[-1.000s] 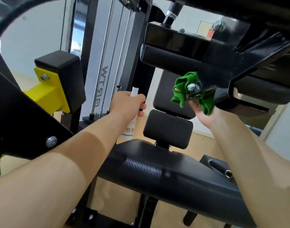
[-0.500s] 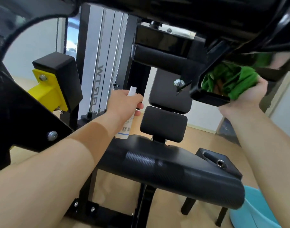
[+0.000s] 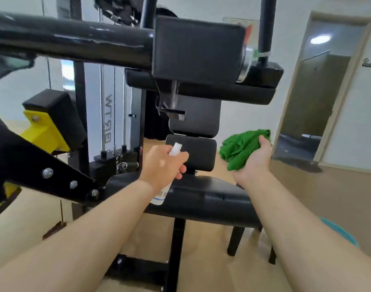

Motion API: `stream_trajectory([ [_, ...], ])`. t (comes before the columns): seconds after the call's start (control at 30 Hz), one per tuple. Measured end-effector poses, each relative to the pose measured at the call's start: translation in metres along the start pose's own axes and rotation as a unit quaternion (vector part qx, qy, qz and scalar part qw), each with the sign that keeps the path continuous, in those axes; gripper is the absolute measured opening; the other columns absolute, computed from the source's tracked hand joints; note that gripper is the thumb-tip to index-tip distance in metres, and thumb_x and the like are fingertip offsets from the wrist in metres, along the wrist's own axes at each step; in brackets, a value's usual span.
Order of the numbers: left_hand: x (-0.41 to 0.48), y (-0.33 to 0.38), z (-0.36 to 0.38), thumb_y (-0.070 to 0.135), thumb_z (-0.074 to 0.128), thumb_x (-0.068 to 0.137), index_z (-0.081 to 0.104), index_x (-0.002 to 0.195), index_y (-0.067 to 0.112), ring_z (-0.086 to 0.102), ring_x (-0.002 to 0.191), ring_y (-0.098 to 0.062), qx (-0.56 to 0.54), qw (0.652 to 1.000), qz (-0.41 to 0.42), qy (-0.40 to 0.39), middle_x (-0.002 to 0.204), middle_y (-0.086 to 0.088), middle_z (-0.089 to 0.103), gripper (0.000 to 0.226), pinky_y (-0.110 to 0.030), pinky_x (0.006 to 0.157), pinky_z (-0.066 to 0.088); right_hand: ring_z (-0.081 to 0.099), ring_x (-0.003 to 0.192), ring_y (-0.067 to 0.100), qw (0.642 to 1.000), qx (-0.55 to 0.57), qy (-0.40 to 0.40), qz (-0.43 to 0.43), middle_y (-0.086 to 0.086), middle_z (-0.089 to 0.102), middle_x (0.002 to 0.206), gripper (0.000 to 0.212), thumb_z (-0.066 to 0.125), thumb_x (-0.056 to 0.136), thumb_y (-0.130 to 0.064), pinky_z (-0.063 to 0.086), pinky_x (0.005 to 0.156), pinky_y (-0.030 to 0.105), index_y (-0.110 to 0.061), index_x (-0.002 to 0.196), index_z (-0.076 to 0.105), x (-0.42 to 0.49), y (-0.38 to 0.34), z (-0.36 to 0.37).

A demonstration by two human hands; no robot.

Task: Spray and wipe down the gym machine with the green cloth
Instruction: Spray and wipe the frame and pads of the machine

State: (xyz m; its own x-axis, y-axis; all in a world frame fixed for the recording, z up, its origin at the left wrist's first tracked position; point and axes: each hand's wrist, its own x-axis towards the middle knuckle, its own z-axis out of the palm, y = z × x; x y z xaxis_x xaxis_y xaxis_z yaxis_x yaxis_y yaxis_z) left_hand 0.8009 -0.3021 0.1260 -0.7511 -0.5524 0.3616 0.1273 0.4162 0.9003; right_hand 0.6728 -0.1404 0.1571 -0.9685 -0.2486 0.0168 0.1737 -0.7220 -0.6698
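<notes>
The black gym machine fills the view, with a thick crossbar (image 3: 75,43) up top, a padded block (image 3: 198,46) at centre and a textured seat (image 3: 212,200) below. My left hand (image 3: 162,165) grips a white spray bottle (image 3: 174,149), its nozzle sticking up above my fingers and its base hanging just over the seat's left end. My right hand (image 3: 255,160) clutches a bunched green cloth (image 3: 240,147) in the air to the right of the small back pad (image 3: 191,151), touching no part of the machine.
A yellow bracket (image 3: 44,129) and a black plate with bolts (image 3: 43,171) stand at the left. The weight stack rails (image 3: 105,114) rise behind. An open doorway (image 3: 313,98) is at the right, and a blue bucket rim (image 3: 340,230) shows at lower right.
My right hand dropped down and away from the machine's underside bracket with the cloth. The view rose, so the crossbar and padded block now sit in front. My left hand kept hold of the bottle.
</notes>
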Motion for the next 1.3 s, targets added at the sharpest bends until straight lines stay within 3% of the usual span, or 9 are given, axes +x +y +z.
stream_trajectory([
  [0.1, -0.008, 0.017, 0.045, 0.033, 0.067, 0.101, 0.072, 0.083, 0.005, 0.060, 0.051, -0.010, 0.003, 0.999, 0.010, 0.034, 0.066, -0.008, 0.071, 0.034, -0.017, 0.051, 0.049, 0.067, 0.100, 0.035, 0.998, 0.009, -0.060, 0.002, 0.013, 0.072, 0.100, 0.045, 0.040, 0.102, -0.052, 0.049, 0.101, 0.056, -0.014, 0.104, 0.065, 0.009, -0.021, -0.014],
  [0.2, -0.006, 0.043, 0.096, 0.040, 0.066, 0.102, 0.072, 0.076, 0.004, 0.057, 0.046, -0.006, -0.009, 0.998, 0.005, 0.061, 0.059, -0.003, 0.065, 0.045, -0.015, 0.049, 0.048, 0.068, 0.110, 0.037, 0.997, -0.013, -0.080, 0.014, 0.015, 0.072, 0.114, 0.045, 0.042, 0.101, -0.051, 0.050, 0.101, 0.055, -0.014, 0.111, 0.066, 0.022, -0.057, -0.032],
  [0.4, 0.011, 0.099, 0.170, 0.054, 0.067, 0.097, 0.066, 0.071, 0.005, 0.057, 0.050, -0.014, -0.037, 0.992, -0.041, 0.115, 0.060, -0.005, 0.062, 0.056, -0.024, 0.054, 0.052, 0.068, 0.083, 0.030, 0.991, -0.065, -0.082, 0.079, 0.010, 0.071, 0.089, 0.038, 0.047, 0.100, -0.048, 0.053, 0.082, 0.043, -0.015, 0.098, 0.065, 0.060, -0.137, -0.063],
  [0.53, 0.026, 0.138, 0.202, 0.059, 0.053, 0.100, 0.058, 0.052, 0.011, 0.059, 0.055, -0.017, -0.049, 0.985, -0.098, 0.136, 0.054, -0.005, 0.061, 0.068, -0.032, 0.064, 0.052, 0.068, 0.078, 0.025, 0.983, -0.095, -0.056, 0.145, 0.007, 0.072, 0.091, 0.042, 0.049, 0.096, -0.052, 0.051, 0.069, 0.032, -0.016, 0.105, 0.069, 0.082, -0.187, -0.076],
  [0.67, 0.043, 0.187, 0.250, 0.049, 0.051, 0.104, 0.054, 0.035, 0.019, 0.058, 0.051, -0.017, -0.024, 0.976, -0.143, 0.160, 0.048, -0.005, 0.059, 0.075, -0.034, 0.069, 0.050, 0.070, 0.085, 0.025, 0.970, -0.124, -0.026, 0.210, 0.009, 0.074, 0.106, 0.045, 0.052, 0.096, -0.052, 0.055, 0.068, 0.032, -0.016, 0.118, 0.069, 0.099, -0.252, -0.080],
  [0.83, 0.059, 0.253, 0.311, 0.042, 0.049, 0.105, 0.056, 0.043, 0.008, 0.058, 0.051, -0.014, 0.011, 0.968, -0.187, 0.168, 0.049, -0.008, 0.060, 0.071, -0.033, 0.072, 0.048, 0.073, 0.083, 0.024, 0.946, -0.174, -0.035, 0.271, 0.006, 0.077, 0.095, 0.036, 0.052, 0.098, -0.047, 0.058, 0.076, 0.035, -0.017, 0.101, 0.072, 0.119, -0.338, -0.082],
  [1.0, 0.072, 0.298, 0.334, 0.038, 0.049, 0.107, 0.062, 0.054, -0.001, 0.059, 0.055, -0.013, 0.085, 0.981, -0.143, 0.100, 0.055, -0.015, 0.065, 0.067, -0.028, 0.073, 0.052, 0.072, 0.092, 0.025, 0.919, -0.256, -0.053, 0.295, 0.004, 0.076, 0.093, 0.033, 0.051, 0.099, -0.045, 0.056, 0.090, 0.041, -0.019, 0.100, 0.070, 0.137, -0.383, -0.067],
  [1.13, 0.100, 0.307, 0.326, 0.040, 0.050, 0.105, 0.062, 0.053, 0.004, 0.063, 0.057, -0.016, 0.080, 0.980, -0.151, 0.097, 0.057, -0.013, 0.067, 0.065, -0.034, 0.074, 0.055, 0.070, 0.091, 0.025, 0.899, -0.285, -0.044, 0.328, 0.007, 0.074, 0.099, 0.031, 0.051, 0.098, -0.043, 0.056, 0.082, 0.038, -0.019, 0.101, 0.070, 0.156, -0.391, -0.046],
  [1.3, 0.141, 0.302, 0.329, 0.049, 0.049, 0.096, 0.062, 0.050, 0.009, 0.062, 0.055, -0.017, 0.038, 0.963, -0.197, 0.179, 0.056, -0.012, 0.067, 0.062, -0.034, 0.067, 0.054, 0.071, 0.096, 0.030, 0.871, -0.314, -0.044, 0.375, 0.014, 0.074, 0.108, 0.037, 0.050, 0.097, -0.043, 0.056, 0.076, 0.039, -0.015, 0.108, 0.071, 0.184, -0.389, -0.020],
])
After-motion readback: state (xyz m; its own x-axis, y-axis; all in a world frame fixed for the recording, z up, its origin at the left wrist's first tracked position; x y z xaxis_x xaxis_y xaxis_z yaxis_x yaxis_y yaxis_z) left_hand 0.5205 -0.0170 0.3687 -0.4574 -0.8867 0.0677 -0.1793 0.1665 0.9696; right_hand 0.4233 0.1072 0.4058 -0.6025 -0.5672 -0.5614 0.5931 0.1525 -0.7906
